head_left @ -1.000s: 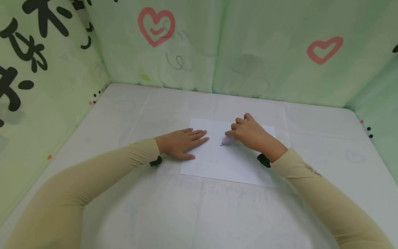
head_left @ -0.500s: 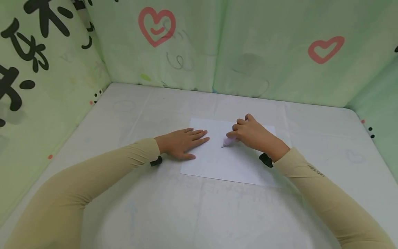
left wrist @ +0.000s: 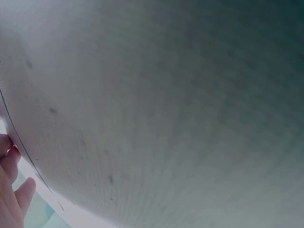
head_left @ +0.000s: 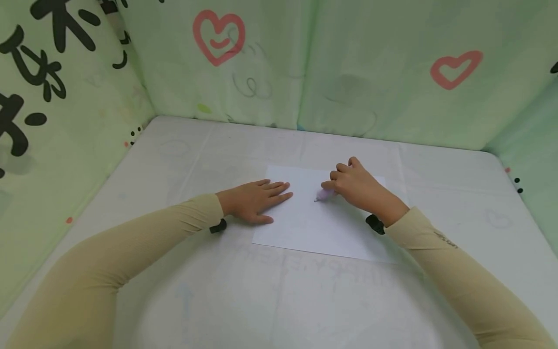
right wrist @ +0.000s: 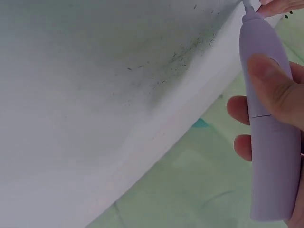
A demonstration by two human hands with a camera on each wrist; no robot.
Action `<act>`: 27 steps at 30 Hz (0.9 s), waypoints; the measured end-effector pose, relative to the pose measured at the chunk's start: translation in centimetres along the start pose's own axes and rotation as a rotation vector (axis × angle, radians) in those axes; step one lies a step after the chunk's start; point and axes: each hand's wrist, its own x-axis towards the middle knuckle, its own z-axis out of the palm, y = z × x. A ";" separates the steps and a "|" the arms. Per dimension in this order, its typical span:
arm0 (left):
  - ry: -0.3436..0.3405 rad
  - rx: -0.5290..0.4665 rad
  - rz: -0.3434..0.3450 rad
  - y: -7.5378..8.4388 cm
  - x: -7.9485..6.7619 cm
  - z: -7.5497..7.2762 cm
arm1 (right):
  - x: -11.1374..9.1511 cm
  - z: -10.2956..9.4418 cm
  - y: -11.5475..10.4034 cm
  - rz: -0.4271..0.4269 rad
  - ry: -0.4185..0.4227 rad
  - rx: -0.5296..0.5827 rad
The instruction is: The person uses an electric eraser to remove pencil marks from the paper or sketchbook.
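Note:
A sheet of white paper (head_left: 292, 230) lies on the white-covered table. On its left part my left hand (head_left: 255, 201) rests flat with fingers spread; the left wrist view catches only some fingertips (left wrist: 26, 192) at its lower left. My right hand (head_left: 361, 189) grips a lilac electric eraser (right wrist: 275, 175) above the right half of the sheet. Its slim tip points down and left, close over the paper's middle. In the right wrist view the thumb (right wrist: 270, 80) presses on the body's side while other fingers curl behind it. Small dark crumbs (right wrist: 183, 56) are scattered on the paper.
The white tabletop (head_left: 209, 291) extends around the sheet, with faint marks and creases. Green curtains (head_left: 357, 72) with red hearts and black lettering stand at the back and both sides. A dark strap piece (head_left: 375, 224) hangs under the right wrist, another (head_left: 218, 226) under the left.
My right hand and the electric eraser have shifted slightly to the right, the tip dipping toward me and then back up. The left hand stays where it was.

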 end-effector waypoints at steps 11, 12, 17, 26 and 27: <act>-0.004 -0.004 -0.001 0.1 -0.1 0.0 | -0.8 0.0 0.4 0.020 0.006 0.013; -0.004 -0.004 -0.001 0.1 -0.1 0.0 | -0.8 0.0 0.5 0.019 0.005 0.013; 0.006 -0.001 0.003 0.0 -0.1 0.1 | -1.0 0.0 0.6 0.016 0.013 0.017; 0.023 -0.003 0.010 -0.1 -0.1 0.3 | -0.9 -0.1 0.6 0.015 0.030 0.014; 0.023 -0.003 0.009 -0.1 -0.1 0.3 | -0.9 -0.1 0.6 0.020 0.028 0.013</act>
